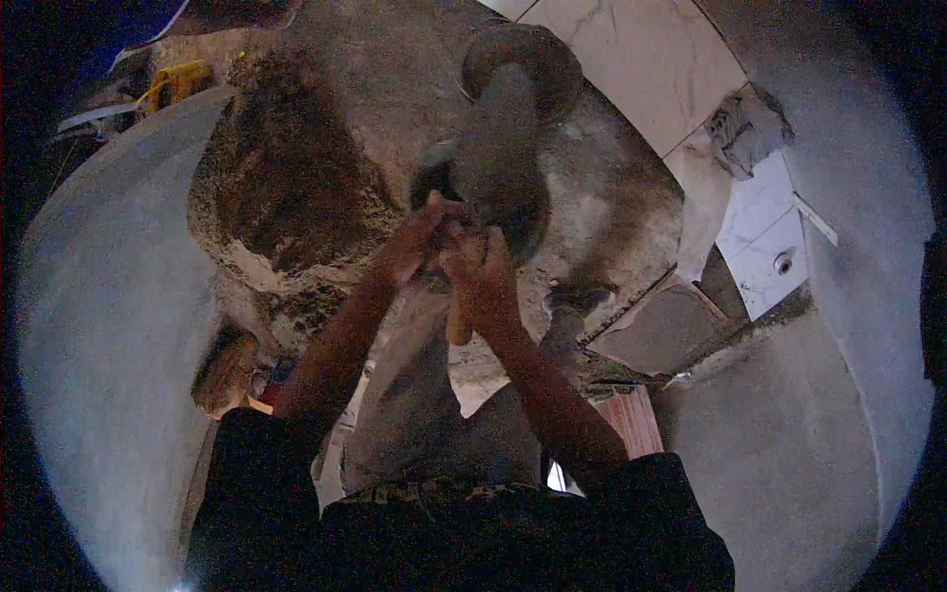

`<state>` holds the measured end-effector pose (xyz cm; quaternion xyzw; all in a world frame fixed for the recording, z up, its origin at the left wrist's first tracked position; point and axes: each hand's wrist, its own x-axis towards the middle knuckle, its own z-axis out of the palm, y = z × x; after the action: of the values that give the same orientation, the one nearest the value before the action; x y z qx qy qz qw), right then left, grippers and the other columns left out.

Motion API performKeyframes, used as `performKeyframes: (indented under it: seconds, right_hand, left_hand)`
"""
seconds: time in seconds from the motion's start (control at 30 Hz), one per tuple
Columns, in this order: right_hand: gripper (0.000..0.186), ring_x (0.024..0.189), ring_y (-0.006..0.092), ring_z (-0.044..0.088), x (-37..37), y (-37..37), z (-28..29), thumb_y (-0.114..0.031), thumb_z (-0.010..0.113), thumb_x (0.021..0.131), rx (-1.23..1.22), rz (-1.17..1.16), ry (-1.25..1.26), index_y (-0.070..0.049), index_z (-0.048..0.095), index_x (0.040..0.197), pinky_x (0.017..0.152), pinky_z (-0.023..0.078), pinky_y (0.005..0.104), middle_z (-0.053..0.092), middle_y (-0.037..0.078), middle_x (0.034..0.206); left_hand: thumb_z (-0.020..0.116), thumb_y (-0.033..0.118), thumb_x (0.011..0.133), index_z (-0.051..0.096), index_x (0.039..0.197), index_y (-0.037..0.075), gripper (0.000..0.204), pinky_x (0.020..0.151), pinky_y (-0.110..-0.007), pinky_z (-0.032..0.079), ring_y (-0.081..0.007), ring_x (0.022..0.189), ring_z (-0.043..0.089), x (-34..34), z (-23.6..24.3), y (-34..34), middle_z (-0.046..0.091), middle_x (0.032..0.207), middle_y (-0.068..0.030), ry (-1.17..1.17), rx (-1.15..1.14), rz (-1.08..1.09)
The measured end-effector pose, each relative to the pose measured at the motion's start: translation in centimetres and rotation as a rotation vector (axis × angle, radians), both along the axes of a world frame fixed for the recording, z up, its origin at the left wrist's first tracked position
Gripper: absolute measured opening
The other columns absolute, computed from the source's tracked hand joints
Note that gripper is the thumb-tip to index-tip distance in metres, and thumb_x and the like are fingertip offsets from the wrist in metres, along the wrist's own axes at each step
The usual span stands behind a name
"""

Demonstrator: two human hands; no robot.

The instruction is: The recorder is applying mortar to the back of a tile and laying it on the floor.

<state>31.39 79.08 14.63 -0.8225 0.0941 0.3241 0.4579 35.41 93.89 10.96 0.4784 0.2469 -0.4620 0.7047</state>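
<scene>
My two hands meet in front of me, low over the dusty floor. My right hand (pixel 479 274) is closed round a tool with a pale wooden handle (pixel 458 324), which sticks out below the fist; its working end cannot be made out. My left hand (pixel 416 243) is closed too, its fingers touching the right hand's, and what they hold is hidden. Just beyond is a grey, dusty, elongated shape (pixel 498 123) with a rounded far end, too dim to name. Left of my hands lies a heap of dark sand or mortar (pixel 296 168).
Marbled tiles (pixel 631 54) cover the far right floor. A crumpled grey bag (pixel 747 128) lies there, near a tile with a round drain hole (pixel 784 262). A square tile piece (pixel 663 328) sits nearer. A yellow object (pixel 178 84) stands at far left; bare walls curve along both sides.
</scene>
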Motion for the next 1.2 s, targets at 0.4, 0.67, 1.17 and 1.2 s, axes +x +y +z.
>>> performKeyframes:
  seconds: [0.4, 0.67, 1.17, 1.2]
  right_hand:
    - [0.045, 0.076, 0.0212, 0.063, -6.4, -9.3, -4.0, -0.024, 0.057, 0.084, 0.342, -0.912, 0.316, 0.0, 0.033, 0.114, 0.065, 0.052, 0.0315, 0.058, 0.012, 0.104]
    - [0.048, 0.088, 0.027, 0.059, -15.9, -17.4, -4.5, -0.026, 0.057, 0.084, 0.171, -1.02, 0.385, 0.002, 0.038, 0.118, 0.075, 0.048, 0.0373, 0.056, 0.014, 0.106]
    - [0.038, 0.083, 0.0224, 0.059, -27.5, -18.1, -1.4, -0.02, 0.064, 0.08, 0.296, -1.616, 0.482, -0.002, 0.045, 0.108, 0.072, 0.053, 0.0391, 0.058, 0.011, 0.095]
    - [0.037, 0.082, 0.0218, 0.06, -28.8, -18.3, -1.7, -0.019, 0.063, 0.08, 0.309, -1.654, 0.368, -0.003, 0.045, 0.109, 0.07, 0.054, 0.037, 0.057, 0.01, 0.095]
  left_hand:
    - [0.043, 0.049, 0.087, 0.049, 0.115, 0.004, 0.054, 0.072, -0.037, 0.046, -0.0224, 0.079, 0.058, 7.7, -15.8, 17.5, 0.057, 0.1, -0.0136, -0.194, 0.785, -0.053]
    - [0.042, 0.052, 0.086, 0.043, 0.124, 0.007, 0.058, 0.089, -0.043, 0.04, -0.0338, 0.108, 0.048, 14.2, -17.9, 19.6, 0.049, 0.119, -0.0198, -0.62, 1.444, -0.743]
    - [0.058, 0.034, 0.082, 0.048, 0.121, 0.007, 0.049, 0.078, -0.034, 0.046, -0.0234, 0.106, 0.05, 21.8, -25.3, -4.4, 0.048, 0.123, -0.0143, -0.825, 0.803, -0.706]
    - [0.057, 0.035, 0.082, 0.048, 0.121, 0.007, 0.049, 0.078, -0.034, 0.046, -0.023, 0.106, 0.05, 21.1, -24.8, -5.7, 0.048, 0.123, -0.0142, -0.752, 0.737, -0.65]
